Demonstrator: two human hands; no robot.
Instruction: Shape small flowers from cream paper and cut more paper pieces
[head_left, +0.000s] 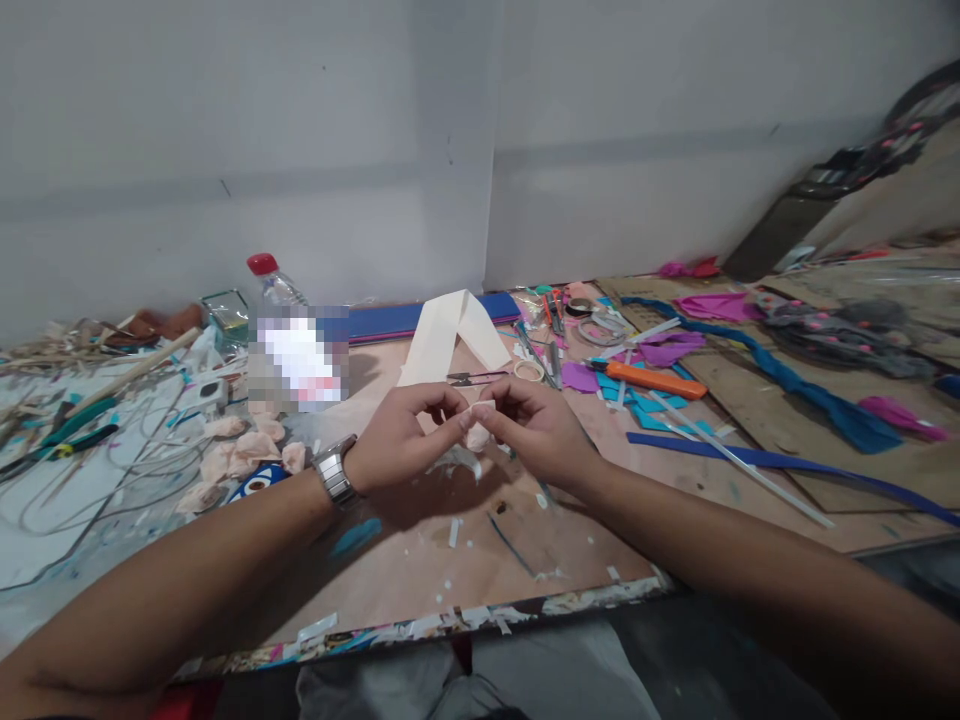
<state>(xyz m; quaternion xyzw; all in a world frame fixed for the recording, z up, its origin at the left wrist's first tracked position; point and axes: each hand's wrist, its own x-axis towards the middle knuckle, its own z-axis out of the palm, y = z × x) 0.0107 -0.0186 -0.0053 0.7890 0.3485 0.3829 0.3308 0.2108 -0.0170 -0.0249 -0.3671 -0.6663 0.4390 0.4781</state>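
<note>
Just above the middle of the table, my left hand (412, 430) and my right hand (544, 430) meet, thumbs and fingertips pinching a small pale peach crumpled paper piece (478, 438) between them. Its finer shape is partly hidden by my fingers. A folded cream paper strip (431, 340) lies right behind my hands, with dark slim-bladed scissors (480, 378) by its end. To the left of my left wrist is a heap of similar peach paper pieces (251, 452).
A red-capped bottle (281, 290) stands at the back left. Pliers (75, 435), a cable and sticks clutter the left side. On the right are an orange cutter knife (652, 379), tape rolls (529, 371), blue paper strips (780, 460) and cardboard (757, 420). The table's front edge (420, 630) is near me.
</note>
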